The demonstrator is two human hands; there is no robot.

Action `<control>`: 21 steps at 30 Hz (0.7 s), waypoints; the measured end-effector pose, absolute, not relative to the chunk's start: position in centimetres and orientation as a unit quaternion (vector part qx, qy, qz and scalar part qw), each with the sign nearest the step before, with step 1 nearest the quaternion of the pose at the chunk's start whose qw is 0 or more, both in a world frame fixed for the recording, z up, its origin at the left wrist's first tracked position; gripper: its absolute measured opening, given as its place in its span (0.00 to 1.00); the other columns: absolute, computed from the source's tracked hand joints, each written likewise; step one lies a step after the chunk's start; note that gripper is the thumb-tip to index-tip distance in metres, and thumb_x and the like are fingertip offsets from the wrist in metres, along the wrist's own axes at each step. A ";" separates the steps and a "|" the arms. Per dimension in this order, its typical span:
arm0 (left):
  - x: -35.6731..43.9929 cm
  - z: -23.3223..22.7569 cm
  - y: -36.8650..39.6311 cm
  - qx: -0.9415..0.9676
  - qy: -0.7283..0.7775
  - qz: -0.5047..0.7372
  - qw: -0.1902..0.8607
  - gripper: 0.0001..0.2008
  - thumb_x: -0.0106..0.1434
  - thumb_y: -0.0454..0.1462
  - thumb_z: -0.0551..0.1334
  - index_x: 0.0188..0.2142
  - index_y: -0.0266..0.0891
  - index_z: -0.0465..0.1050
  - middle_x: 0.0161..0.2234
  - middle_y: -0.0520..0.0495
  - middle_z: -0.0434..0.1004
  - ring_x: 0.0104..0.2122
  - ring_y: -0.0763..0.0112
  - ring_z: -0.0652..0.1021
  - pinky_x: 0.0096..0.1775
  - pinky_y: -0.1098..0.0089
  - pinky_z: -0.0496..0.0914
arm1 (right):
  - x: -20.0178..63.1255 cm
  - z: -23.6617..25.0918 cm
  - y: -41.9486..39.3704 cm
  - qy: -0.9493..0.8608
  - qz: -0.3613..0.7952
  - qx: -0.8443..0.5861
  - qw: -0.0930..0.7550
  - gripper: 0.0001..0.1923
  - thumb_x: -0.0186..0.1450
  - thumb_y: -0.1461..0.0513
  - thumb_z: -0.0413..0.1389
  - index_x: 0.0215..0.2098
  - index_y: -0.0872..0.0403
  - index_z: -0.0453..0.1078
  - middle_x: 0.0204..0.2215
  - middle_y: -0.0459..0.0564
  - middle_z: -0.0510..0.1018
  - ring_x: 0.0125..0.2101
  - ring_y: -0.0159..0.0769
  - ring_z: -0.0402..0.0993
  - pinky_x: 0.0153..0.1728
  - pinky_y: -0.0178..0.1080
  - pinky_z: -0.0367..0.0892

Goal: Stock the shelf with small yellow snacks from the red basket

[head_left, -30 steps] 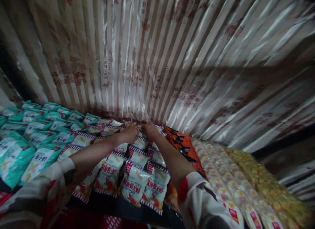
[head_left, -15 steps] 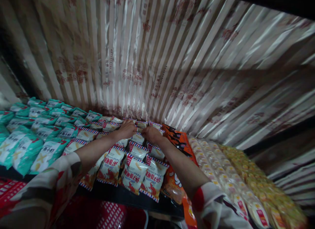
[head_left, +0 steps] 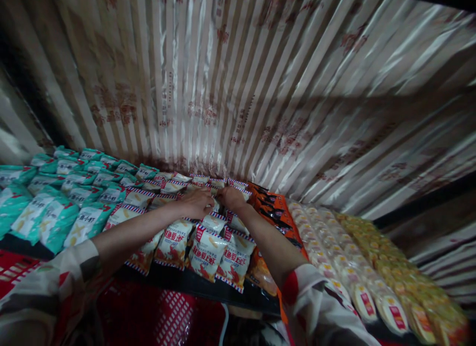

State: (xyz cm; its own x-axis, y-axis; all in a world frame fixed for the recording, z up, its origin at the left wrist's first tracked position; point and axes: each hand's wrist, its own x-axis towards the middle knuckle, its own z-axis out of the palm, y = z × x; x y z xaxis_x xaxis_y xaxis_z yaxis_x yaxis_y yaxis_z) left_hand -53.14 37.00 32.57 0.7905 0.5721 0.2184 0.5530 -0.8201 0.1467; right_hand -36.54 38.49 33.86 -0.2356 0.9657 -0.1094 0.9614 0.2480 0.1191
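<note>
Rows of white snack bags (head_left: pixel 208 254) with red lettering and striped edges stand on a dark shelf in front of me. Over the middle rows, my left hand (head_left: pixel 197 203) has its fingers bent around the side of one snack bag. Close by on the right, my right hand (head_left: pixel 231 197) has its fingers closed at the top of a bag in the same rows. The two hands are a short gap apart, with a bag partly visible between them. Dim light and the hands themselves hide the fingertips.
Teal snack bags (head_left: pixel 55 219) fill the left of the shelf. To the right are orange bags (head_left: pixel 277 212), pale round packs (head_left: pixel 334 247) and yellow packs (head_left: pixel 390 261). A striped foil sheet (head_left: pixel 208 88) backs the shelf. A red basket (head_left: pixel 171 311) sits below the front edge.
My left hand has shifted slightly right and down, nearer to the front bags, and its fingers reach farther over a bag. The right hand stays among the rear rows. The view has shifted slightly.
</note>
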 end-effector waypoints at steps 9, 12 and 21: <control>-53.6 31.6 36.6 0.931 0.348 0.075 0.076 0.06 0.59 0.34 0.59 0.32 0.39 0.76 0.32 0.48 0.75 0.39 0.68 0.71 0.42 0.71 0.63 | -36.7 33.6 38.7 0.775 0.017 0.628 0.074 0.14 0.63 0.62 0.49 0.42 0.51 0.74 0.39 0.53 0.79 0.41 0.37 0.75 0.38 0.34 0.66; -53.8 31.1 36.9 0.926 0.355 0.081 0.099 0.06 0.58 0.31 0.59 0.30 0.39 0.75 0.31 0.50 0.75 0.38 0.69 0.72 0.42 0.72 0.63 | -36.7 33.6 38.6 0.775 0.017 0.629 0.064 0.14 0.62 0.62 0.49 0.41 0.50 0.75 0.38 0.52 0.80 0.40 0.37 0.75 0.38 0.34 0.65; -54.6 30.7 37.2 0.922 0.358 0.094 0.118 0.06 0.58 0.31 0.59 0.29 0.40 0.75 0.28 0.53 0.75 0.37 0.71 0.71 0.40 0.74 0.61 | -36.9 35.0 35.9 0.823 -0.001 0.568 -0.024 0.13 0.66 0.61 0.49 0.42 0.50 0.74 0.39 0.49 0.79 0.42 0.33 0.72 0.41 0.31 0.62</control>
State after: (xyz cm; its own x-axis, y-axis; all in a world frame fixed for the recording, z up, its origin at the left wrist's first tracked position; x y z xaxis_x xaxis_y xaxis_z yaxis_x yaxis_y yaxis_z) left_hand -54.60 37.24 30.70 0.7265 0.6813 0.0896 0.6368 -0.7165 0.2847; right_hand -36.89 35.90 35.03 -0.3531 0.9348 0.0385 0.9347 0.3542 -0.0285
